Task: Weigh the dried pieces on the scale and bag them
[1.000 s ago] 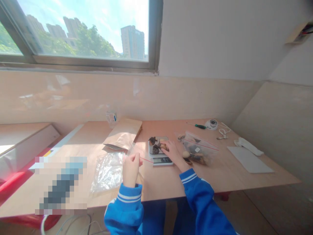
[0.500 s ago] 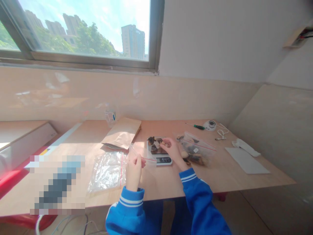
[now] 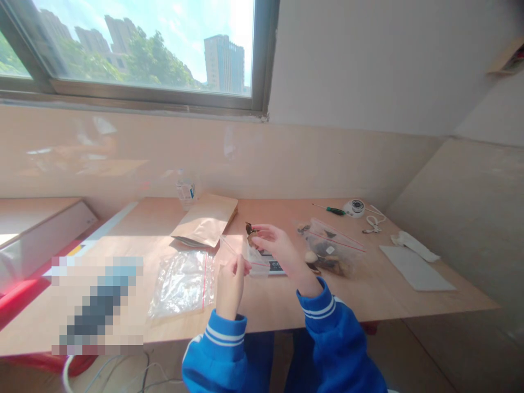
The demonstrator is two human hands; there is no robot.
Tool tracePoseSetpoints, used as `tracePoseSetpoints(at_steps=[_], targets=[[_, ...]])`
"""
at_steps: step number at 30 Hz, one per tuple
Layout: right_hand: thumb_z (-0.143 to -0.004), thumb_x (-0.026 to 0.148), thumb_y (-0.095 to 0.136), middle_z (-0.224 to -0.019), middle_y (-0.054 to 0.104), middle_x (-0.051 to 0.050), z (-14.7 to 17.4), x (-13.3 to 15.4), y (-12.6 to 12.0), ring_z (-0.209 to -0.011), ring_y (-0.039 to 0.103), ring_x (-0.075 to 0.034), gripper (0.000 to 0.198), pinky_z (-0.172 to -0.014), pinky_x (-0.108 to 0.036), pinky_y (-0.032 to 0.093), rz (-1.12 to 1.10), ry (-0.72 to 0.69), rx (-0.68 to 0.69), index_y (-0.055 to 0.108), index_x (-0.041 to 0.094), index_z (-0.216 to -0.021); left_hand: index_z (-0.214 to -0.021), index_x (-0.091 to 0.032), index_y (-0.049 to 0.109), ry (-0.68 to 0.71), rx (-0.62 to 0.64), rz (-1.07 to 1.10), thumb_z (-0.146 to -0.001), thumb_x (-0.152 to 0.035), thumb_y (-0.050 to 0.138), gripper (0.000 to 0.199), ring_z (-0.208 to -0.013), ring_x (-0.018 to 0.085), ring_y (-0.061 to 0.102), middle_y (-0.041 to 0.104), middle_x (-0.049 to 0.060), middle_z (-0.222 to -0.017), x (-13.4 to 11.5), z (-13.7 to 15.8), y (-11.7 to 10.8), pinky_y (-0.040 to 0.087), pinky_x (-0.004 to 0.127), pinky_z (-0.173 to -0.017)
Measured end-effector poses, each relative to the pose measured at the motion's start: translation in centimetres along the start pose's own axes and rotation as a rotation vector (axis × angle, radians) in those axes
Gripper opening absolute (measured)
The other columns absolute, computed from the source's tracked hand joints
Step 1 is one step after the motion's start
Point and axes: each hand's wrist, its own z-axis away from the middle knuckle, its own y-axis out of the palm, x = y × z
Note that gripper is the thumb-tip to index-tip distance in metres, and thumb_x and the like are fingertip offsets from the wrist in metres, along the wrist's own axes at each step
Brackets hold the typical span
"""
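Observation:
My left hand pinches the edge of a small clear zip bag with a red seal line and holds it up over the table. My right hand holds a dark dried piece in its fingertips, just above the mouth of that bag. Behind my right hand, a small digital scale is mostly hidden. To the right of the scale lies a clear zip bag of dried pieces.
A flat stack of clear zip bags lies left of my hands. A brown paper pouch and a small bottle sit behind. A screwdriver, a round white device, a grey sheet lie to the right.
My right hand lifted a dark piece off the scale and carried it left to the mouth of the small bag. My left hand raised the bag a little.

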Motion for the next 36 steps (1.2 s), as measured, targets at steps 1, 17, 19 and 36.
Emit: tracePoseSetpoints(at_steps=[1, 17, 19, 36], targets=[[-0.065, 0.025, 0.07, -0.08, 0.069, -0.003, 0.1, -0.1, 0.2, -0.072, 0.063, -0.014, 0.032, -0.059, -0.023, 0.049, 0.066, -0.026, -0.006, 0.071, 0.017, -0.096, -0.06, -0.019, 0.058, 0.018, 0.002, -0.006, -0.086, -0.055, 0.035, 0.05, -0.064, 0.018, 0.058, 0.061, 0.003, -0.06, -0.1, 0.1, -0.1, 0.045, 0.03, -0.063], [-0.071, 0.032, 0.069, -0.079, 0.067, -0.002, 1.6, 0.2, 1.8, -0.056, 0.055, -0.009, 0.036, -0.053, -0.023, 0.044, -0.287, 0.132, 0.274, 0.069, 0.018, -0.104, -0.063, -0.02, 0.059, 0.17, -0.032, -0.141, -0.088, -0.049, 0.037, 0.045, -0.079, 0.02, 0.057, 0.057, 0.005, -0.076, 0.0, 0.5, -0.4, 0.047, 0.035, -0.078], [-0.07, 0.03, 0.069, -0.077, 0.067, -0.001, 1.3, -0.7, 1.6, -0.056, 0.055, -0.009, 0.035, -0.053, -0.022, 0.043, -0.236, 0.129, 0.204, 0.069, 0.017, -0.103, -0.064, -0.02, 0.062, 0.184, -0.036, -0.144, -0.089, -0.048, 0.037, 0.045, -0.088, 0.021, 0.057, 0.057, 0.006, -0.083, 0.0, 0.6, -0.5, 0.045, 0.039, -0.087], [-0.086, 0.028, 0.048, -0.12, 0.059, -0.011, -0.8, -4.4, -0.5, -0.113, 0.054, -0.023, 0.03, -0.093, -0.037, 0.044, 0.586, -0.277, -0.079, 0.063, 0.019, -0.111, -0.07, -0.017, 0.069, -0.089, -0.207, -0.074, -0.085, -0.039, 0.039, 0.04, -0.128, 0.026, 0.042, 0.054, 0.014, -0.125, -0.3, 0.7, -1.7, 0.039, 0.037, -0.103]])
